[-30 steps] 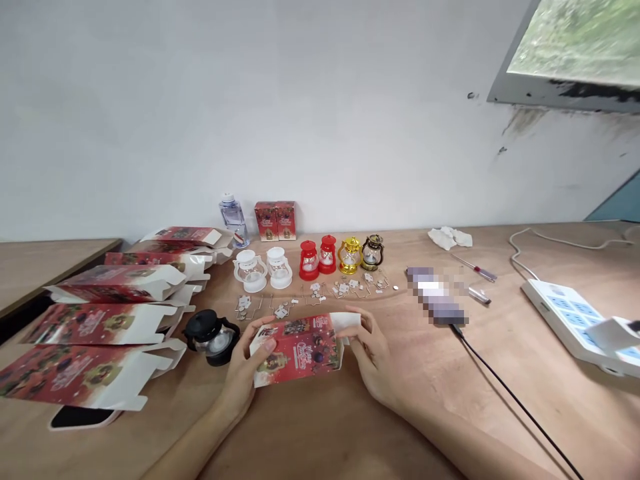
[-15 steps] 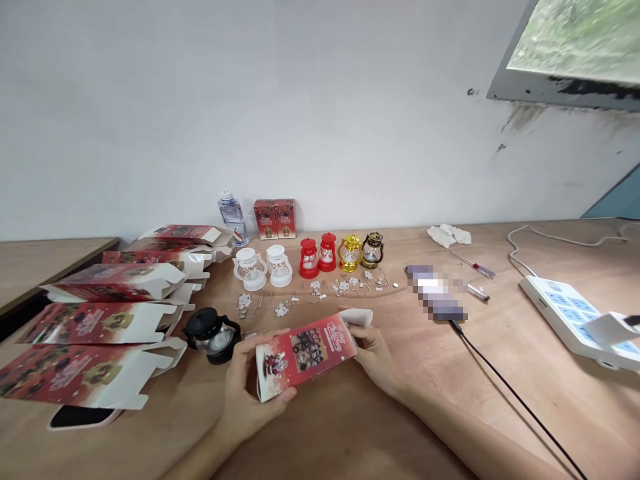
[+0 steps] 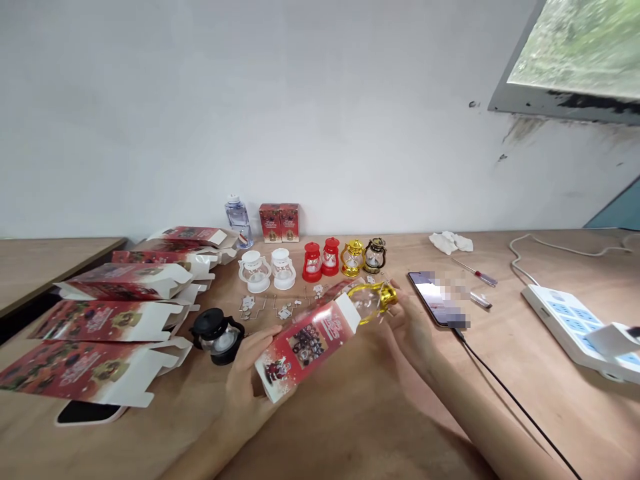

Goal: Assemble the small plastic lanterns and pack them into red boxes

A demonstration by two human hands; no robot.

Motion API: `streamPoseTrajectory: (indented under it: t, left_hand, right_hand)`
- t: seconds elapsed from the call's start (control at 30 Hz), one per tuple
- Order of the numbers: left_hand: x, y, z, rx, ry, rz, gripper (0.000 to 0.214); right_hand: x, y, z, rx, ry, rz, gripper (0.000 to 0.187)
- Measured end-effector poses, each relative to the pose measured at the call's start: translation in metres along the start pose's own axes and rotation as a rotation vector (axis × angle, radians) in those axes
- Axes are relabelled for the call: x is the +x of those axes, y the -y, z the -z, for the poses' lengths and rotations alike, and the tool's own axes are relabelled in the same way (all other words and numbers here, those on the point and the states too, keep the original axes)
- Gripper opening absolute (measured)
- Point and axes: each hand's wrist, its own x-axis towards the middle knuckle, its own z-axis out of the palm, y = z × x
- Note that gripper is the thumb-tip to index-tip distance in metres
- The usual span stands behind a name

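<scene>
At the middle of the counter [image 3: 340,427], a red printed Christmas box [image 3: 307,347] is held up at a tilt, its open end toward the right. The left hand [image 3: 250,377] has its fingers wrapped around the box's lower end. At the open end, a gold miniature lantern [image 3: 370,303] lies sideways, its glass side toward the box; whether any of it is inside is hard to tell. The right hand [image 3: 413,327] has its fingers closed around the lantern's gold end.

Just left of the left hand stands a black lantern [image 3: 217,337]. Behind the box, small wire handles [image 3: 257,308] and loose parts lie scattered. Beyond them stand, left to right, two white lanterns [image 3: 257,275], two red lanterns [image 3: 313,265], another gold lantern [image 3: 353,258] and a bronze-coloured lantern [image 3: 375,257].

Right of the right hand, a smartphone [image 3: 433,298] lies attached to a black cable [image 3: 510,383], with a screwdriver [image 3: 485,278] and crumpled tissue [image 3: 451,243] behind and a white power strip [image 3: 565,323] farther right. On the left, open-flapped red boxes [image 3: 95,320] lie overlapping. By the wall [image 3: 320,120] stand a clear bottle [image 3: 237,217] and two closed boxes [image 3: 270,225].
</scene>
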Motion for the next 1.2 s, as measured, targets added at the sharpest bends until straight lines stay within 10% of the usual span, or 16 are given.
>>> streamPoseTrajectory:
  t: [0.5,0.63,0.77,0.97,1.2]
  left_hand:
    - [0.002,-0.004,0.004,0.101,0.024,-0.074,0.056]
    - [-0.006,-0.010,0.003,-0.105,0.182,0.141,0.042]
    - [-0.010,-0.019,0.003,-0.279,0.355,0.264,0.058]
    - [-0.005,-0.017,0.005,-0.307,0.450,-0.154,0.076]
    - [-0.001,-0.018,0.005,-0.156,0.445,-0.243,0.072]
  right_hand:
    - [-0.012,0.008,0.009,-0.970,-0.086,0.878,0.025]
    - [-0.039,-0.001,0.003,-1.131,0.381,1.290,0.062]
    - [-0.059,-0.018,-0.005,-1.217,0.787,1.302,0.056]
    - [-0.057,-0.029,-0.002,-1.163,0.642,1.348,0.042]
    - [-0.048,-0.032,0.006,-1.142,0.572,1.311,0.045]
